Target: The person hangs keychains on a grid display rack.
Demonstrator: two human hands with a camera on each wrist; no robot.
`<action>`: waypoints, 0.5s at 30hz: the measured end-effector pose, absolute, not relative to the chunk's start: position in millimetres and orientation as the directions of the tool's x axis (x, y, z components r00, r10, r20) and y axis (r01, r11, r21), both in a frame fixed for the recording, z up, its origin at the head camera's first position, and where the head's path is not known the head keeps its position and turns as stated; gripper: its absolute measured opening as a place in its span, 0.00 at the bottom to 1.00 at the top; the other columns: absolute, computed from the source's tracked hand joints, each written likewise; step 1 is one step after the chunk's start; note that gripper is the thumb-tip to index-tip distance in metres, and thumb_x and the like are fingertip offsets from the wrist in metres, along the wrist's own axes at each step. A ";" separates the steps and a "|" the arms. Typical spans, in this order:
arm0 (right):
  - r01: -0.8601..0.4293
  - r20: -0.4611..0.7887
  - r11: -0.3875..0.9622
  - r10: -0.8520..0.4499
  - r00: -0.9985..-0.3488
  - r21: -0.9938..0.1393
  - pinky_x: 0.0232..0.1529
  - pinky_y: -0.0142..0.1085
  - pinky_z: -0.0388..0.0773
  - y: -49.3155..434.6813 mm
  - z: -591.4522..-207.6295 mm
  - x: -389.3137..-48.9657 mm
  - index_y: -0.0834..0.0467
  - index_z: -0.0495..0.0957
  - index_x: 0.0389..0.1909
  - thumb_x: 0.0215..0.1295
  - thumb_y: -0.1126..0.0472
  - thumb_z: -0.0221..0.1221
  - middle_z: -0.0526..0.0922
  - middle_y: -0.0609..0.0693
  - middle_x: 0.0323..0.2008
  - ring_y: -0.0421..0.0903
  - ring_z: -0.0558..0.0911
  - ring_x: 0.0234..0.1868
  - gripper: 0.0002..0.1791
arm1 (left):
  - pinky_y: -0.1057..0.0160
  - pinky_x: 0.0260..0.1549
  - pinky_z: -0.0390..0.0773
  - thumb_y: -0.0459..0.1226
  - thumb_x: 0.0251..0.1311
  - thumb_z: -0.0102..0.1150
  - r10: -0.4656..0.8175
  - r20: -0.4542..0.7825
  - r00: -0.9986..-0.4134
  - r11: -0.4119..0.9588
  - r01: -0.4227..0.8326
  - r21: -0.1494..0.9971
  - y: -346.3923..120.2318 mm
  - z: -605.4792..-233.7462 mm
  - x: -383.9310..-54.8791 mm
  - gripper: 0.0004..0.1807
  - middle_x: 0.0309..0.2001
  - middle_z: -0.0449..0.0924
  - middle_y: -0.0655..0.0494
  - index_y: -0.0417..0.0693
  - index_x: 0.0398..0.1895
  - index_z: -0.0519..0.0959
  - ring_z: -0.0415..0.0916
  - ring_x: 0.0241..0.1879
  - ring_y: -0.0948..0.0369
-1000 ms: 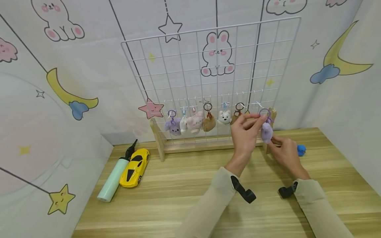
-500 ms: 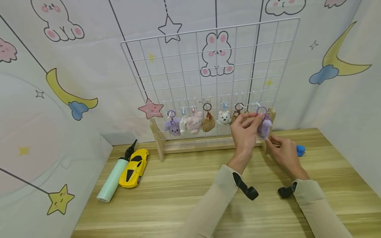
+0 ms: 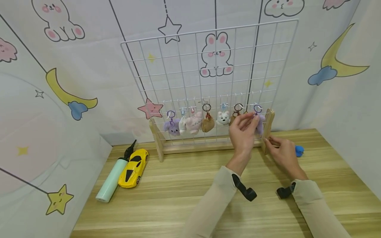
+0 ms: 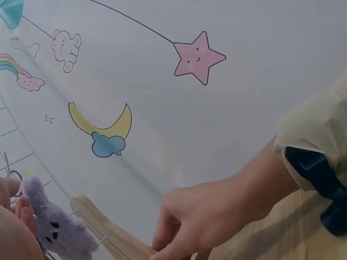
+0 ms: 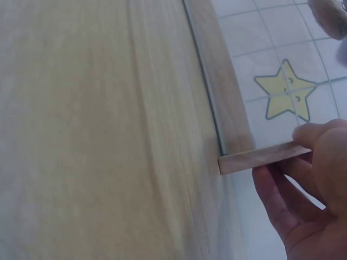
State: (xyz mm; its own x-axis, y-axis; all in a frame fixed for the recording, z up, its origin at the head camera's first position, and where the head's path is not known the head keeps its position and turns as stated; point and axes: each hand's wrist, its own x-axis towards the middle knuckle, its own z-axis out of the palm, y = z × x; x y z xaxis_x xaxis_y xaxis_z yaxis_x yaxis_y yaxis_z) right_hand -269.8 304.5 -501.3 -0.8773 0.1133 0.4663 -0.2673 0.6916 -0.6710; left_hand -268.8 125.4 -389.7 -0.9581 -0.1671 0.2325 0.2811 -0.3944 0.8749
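My left hand (image 3: 242,134) is at the right end of the white wire grid rack (image 3: 208,89), its fingertips pinching the purple ring of a fuzzy purple plush keychain (image 3: 260,125). That ring lies at a small hook, though the fingers partly hide the contact. In the left wrist view the plush (image 4: 59,227) hangs beside the hand, its face showing. Low on the rack's right side, my right hand (image 3: 284,153) holds the wooden stand leg (image 3: 268,124). The right wrist view shows thumb and fingers on opposite sides of that wooden piece (image 5: 265,157).
Several plush keychains hang along the row, including a purple one (image 3: 172,127), a pink one (image 3: 194,123), a brown one (image 3: 208,125) and a white one (image 3: 223,118). A yellow toy car (image 3: 134,168) and mint pump (image 3: 111,181) lie left. A blue toy (image 3: 299,151) sits right.
The purple plush keychain has moved left and back toward the rack, its ring now at the hook. My left hand shifts slightly left; my right hand stays at the stand leg.
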 end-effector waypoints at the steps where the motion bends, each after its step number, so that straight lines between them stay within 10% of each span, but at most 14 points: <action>1: -0.266 0.464 0.690 0.114 -0.878 -0.673 0.37 0.08 0.69 303.6 -501.3 -270.4 0.70 0.84 0.62 0.77 0.54 0.67 0.90 0.68 0.48 0.64 0.91 0.45 0.25 | 0.69 0.48 0.87 0.32 0.67 0.75 -0.164 0.258 -0.952 -0.377 0.302 0.875 121.6 -391.9 -268.1 0.11 0.50 0.93 0.46 0.41 0.50 0.88 0.89 0.46 0.66; 9: -0.247 0.443 0.694 0.115 -0.889 -0.676 0.36 0.11 0.74 302.5 -500.7 -271.3 0.69 0.83 0.63 0.78 0.51 0.66 0.90 0.68 0.50 0.66 0.92 0.46 0.27 | 0.62 0.54 0.88 0.37 0.76 0.66 -0.029 0.519 -0.854 -0.093 0.520 0.849 72.9 -427.8 -248.7 0.10 0.51 0.91 0.45 0.42 0.53 0.87 0.89 0.50 0.62; 15: -0.232 0.424 0.727 0.089 -0.901 -0.646 0.44 0.52 0.89 309.5 -499.5 -264.6 0.66 0.81 0.68 0.80 0.48 0.64 0.89 0.67 0.54 0.66 0.92 0.48 0.29 | 0.55 0.55 0.88 0.39 0.77 0.65 0.133 0.593 -0.794 0.258 0.605 0.753 18.2 -456.7 -231.0 0.12 0.54 0.92 0.52 0.47 0.58 0.87 0.89 0.53 0.59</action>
State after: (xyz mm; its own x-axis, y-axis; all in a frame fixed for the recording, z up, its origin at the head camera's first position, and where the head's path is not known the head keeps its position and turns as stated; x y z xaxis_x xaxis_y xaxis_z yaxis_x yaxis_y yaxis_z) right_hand -264.6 309.5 -499.5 -0.9014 0.0888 0.4237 -0.2322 0.7270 -0.6462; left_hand -231.0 18.2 -456.7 -0.7943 0.1329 0.5928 0.6052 0.2579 0.7531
